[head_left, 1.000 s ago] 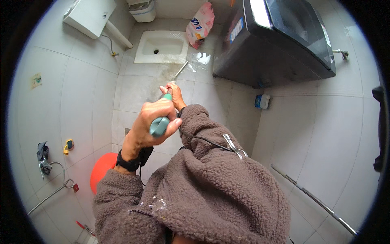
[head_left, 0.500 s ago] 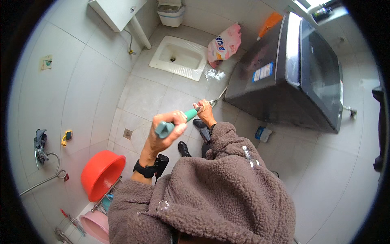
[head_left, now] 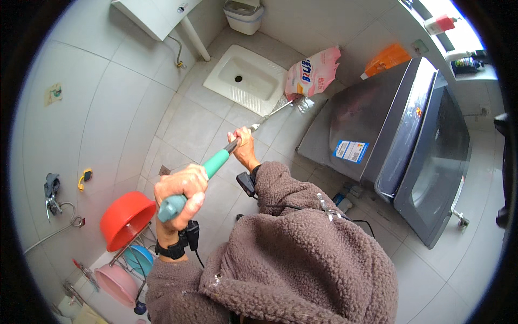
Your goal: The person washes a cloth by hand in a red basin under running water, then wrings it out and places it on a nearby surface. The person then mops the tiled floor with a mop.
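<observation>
A long metal pole point(head_left: 233, 144) with a green grip and a blue-grey end cap slants across the view; I cannot make out its far end. My left hand point(head_left: 182, 190) is closed around the grip close to the cap. Further down the shaft, my right hand point(head_left: 244, 149) wraps round the bare metal. The pole's thin far part reaches past the white squat toilet point(head_left: 263, 77) toward a pink and white plastic bag point(head_left: 314, 73). A shiny crumpled clear patch point(head_left: 305, 103) lies under the bag's lower edge, near the pole.
A dark washing machine point(head_left: 350, 121) with an orange pouch point(head_left: 387, 58) behind it stands on the right. Red point(head_left: 121, 213), blue point(head_left: 137, 259) and pink point(head_left: 115, 284) basins are racked at lower left. A white bin point(head_left: 244, 20) stands at the far wall, near a sink point(head_left: 145, 13).
Both hands have moved left with the pole, and its far end now lies beside the pink bag instead of near the washing machine's base. My view has shifted too.
</observation>
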### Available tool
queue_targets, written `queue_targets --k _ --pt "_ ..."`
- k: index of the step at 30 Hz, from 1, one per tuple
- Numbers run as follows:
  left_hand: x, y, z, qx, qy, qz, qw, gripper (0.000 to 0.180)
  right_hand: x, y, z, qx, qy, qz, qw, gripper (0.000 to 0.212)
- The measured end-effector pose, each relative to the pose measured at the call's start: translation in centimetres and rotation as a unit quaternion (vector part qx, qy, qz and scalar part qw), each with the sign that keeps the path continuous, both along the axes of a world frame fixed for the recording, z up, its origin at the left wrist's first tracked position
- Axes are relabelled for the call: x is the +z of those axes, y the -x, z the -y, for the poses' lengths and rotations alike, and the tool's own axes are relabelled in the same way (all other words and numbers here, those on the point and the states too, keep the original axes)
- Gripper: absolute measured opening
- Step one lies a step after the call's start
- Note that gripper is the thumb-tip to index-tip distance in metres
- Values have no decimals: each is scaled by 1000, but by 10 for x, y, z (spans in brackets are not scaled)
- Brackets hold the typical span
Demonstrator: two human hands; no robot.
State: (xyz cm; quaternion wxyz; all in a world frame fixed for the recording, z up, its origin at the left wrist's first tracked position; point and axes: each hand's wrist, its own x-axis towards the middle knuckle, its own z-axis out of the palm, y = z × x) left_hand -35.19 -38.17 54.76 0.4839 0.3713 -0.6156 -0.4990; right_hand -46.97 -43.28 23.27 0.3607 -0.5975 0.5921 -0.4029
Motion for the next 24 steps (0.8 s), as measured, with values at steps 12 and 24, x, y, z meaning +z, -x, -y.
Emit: queue_targets --k 12,24 --pt "0 15 -117 203 10 43 978 19 -1 -24 -64 251 27 4 968 31" --pt "15 178 -479 668 38 53 742 16 29 -16 -351 792 99 16 602 16"
